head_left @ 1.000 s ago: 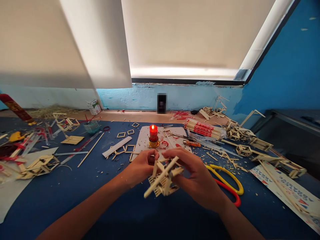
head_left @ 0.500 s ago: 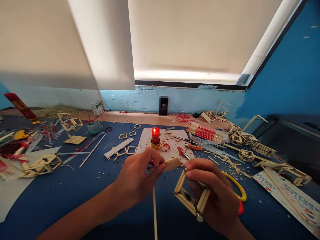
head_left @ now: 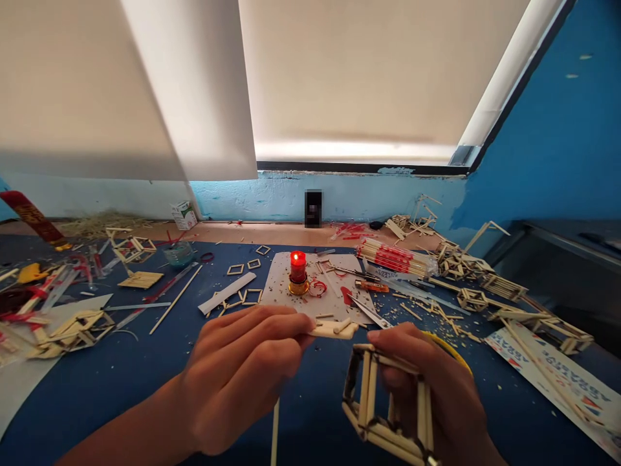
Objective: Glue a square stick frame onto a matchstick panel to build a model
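My left hand [head_left: 247, 372] is closed, its fingertips pinching a small flat piece of joined wooden sticks [head_left: 339, 329] by its left end. A short stick stub lies across the top of that piece. My right hand [head_left: 436, 382] grips a box-shaped frame of wooden sticks [head_left: 371, 388] with dark, scorched-looking joints; its fingers partly cover the right side. The flat piece sits just above and left of the frame, near the right thumb and index finger. Scissors [head_left: 371, 314] with a yellow handle show behind my right hand. A long thin stick [head_left: 275, 430] runs below my left hand.
A lit red candle [head_left: 297, 268] stands in a gold base on a white sheet [head_left: 276, 275] strewn with bits. Right of it are an orange cutter [head_left: 372, 286], bundled sticks [head_left: 392, 257] and stick models [head_left: 473, 299]. Small square frames [head_left: 236, 269] and a glass bowl [head_left: 178, 254] lie left.
My left hand has turned so its back shows more, and the flat piece has dropped slightly. The stick frame in my right hand has moved down and right and turned. The view has shifted slightly.
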A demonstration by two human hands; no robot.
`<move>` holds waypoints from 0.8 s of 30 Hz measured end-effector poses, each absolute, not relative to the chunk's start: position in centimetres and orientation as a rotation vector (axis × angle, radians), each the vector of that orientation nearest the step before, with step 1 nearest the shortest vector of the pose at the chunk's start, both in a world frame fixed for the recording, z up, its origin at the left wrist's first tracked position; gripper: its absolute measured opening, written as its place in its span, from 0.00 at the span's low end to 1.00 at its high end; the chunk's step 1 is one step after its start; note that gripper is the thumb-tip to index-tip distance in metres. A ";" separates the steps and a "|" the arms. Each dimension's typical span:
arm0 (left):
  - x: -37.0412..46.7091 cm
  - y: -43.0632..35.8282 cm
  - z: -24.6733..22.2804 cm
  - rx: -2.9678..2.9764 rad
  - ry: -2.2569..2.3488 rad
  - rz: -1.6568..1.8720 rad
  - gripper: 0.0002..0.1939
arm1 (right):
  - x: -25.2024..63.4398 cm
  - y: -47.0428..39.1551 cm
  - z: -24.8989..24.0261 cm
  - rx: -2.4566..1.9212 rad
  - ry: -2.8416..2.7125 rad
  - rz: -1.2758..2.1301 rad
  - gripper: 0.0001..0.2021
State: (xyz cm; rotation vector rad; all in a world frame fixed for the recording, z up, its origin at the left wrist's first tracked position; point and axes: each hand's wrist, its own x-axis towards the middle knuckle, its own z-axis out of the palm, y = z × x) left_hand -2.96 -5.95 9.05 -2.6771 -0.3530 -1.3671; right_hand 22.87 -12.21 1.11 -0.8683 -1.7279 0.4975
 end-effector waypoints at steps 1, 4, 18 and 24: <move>-3.1 -6.0 9.3 -2.673 -0.358 -1.335 0.10 | 22.8 -11.8 1.7 -0.838 -1.748 0.528 0.19; -3.4 -5.9 10.1 -2.698 -0.360 -1.199 0.08 | 23.1 -10.3 3.2 -0.751 -1.754 0.661 0.11; -2.2 -3.8 10.7 -2.632 -0.556 -1.577 0.17 | 23.8 -8.9 4.7 -0.961 -1.879 0.885 0.10; -2.7 -3.8 11.2 -2.634 -0.576 -1.489 0.15 | 24.4 -8.7 5.5 -0.841 -2.022 0.972 0.11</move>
